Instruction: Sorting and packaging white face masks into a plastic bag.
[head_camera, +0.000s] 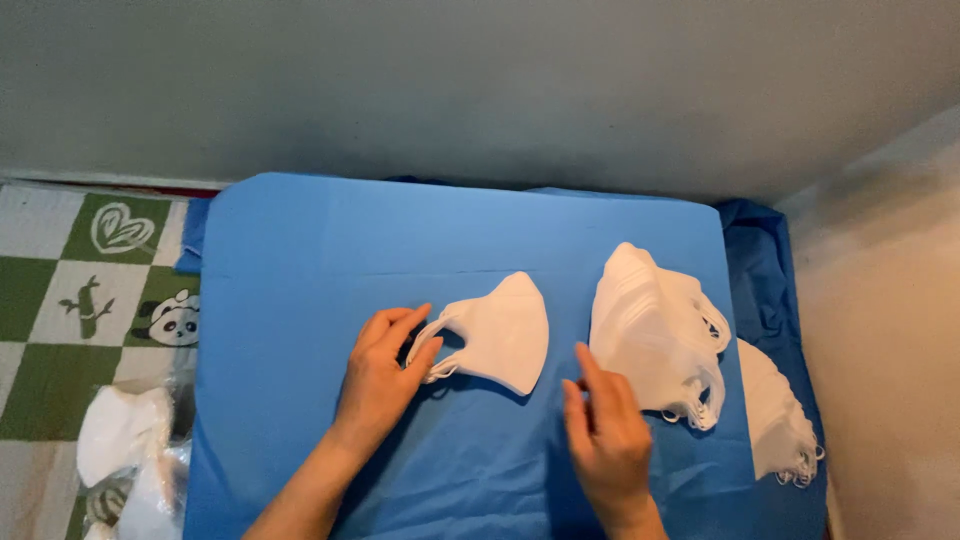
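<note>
A single white folded face mask (505, 334) lies flat on the blue cloth-covered table (300, 260). My left hand (382, 375) rests on the cloth with its fingers on the mask's ear loop at the mask's left edge. My right hand (603, 428) hovers flat, fingers together and pointing up, between the single mask and a tall stack of white masks (650, 330); it holds nothing.
A second, lower pile of white masks (775, 415) lies at the table's right edge. To the left, on a green-and-white checkered floor mat (60, 290), sits a clear plastic bag with more masks (125, 450). A grey wall runs behind the table.
</note>
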